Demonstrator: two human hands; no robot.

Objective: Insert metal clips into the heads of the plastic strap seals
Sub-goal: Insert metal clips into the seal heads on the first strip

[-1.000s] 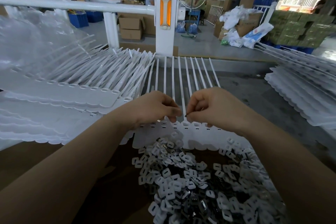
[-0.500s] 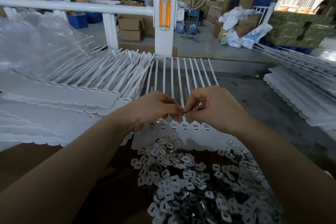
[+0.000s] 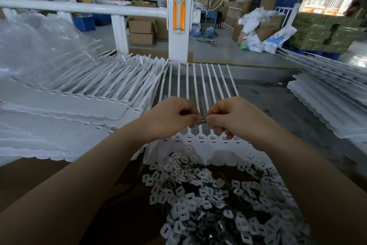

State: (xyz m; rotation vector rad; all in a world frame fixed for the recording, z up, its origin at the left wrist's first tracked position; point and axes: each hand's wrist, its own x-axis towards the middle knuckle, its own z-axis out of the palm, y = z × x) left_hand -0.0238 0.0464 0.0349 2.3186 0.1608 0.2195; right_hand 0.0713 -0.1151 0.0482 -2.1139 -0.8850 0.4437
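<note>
Both hands meet above a joined row of white strap seals (image 3: 200, 141) lying on the bench (image 3: 278, 109); the left hand (image 3: 170, 119) and the right hand (image 3: 236, 119) have their fingers curled, thumb and forefinger tips pressed together on one small metal clip (image 3: 203, 121) held between them, just above the seal heads; the straps run away from the hands toward a white post (image 3: 179, 22) with an orange reflector. The hands and forearms hide part of the row's heads, so which head the clip is over cannot be told. Near the person lies a heap of loose clips and white plastic pieces (image 3: 218, 201), its far edge touching the row; to the left a stack of seal sheets (image 3: 75, 105) overlaps at an angle, with clear plastic wrap (image 3: 35, 50) behind; another stack (image 3: 333, 101) sits at the right, well apart. Cardboard boxes (image 3: 142, 30) stand on the floor beyond a white rail (image 3: 79, 7).
</note>
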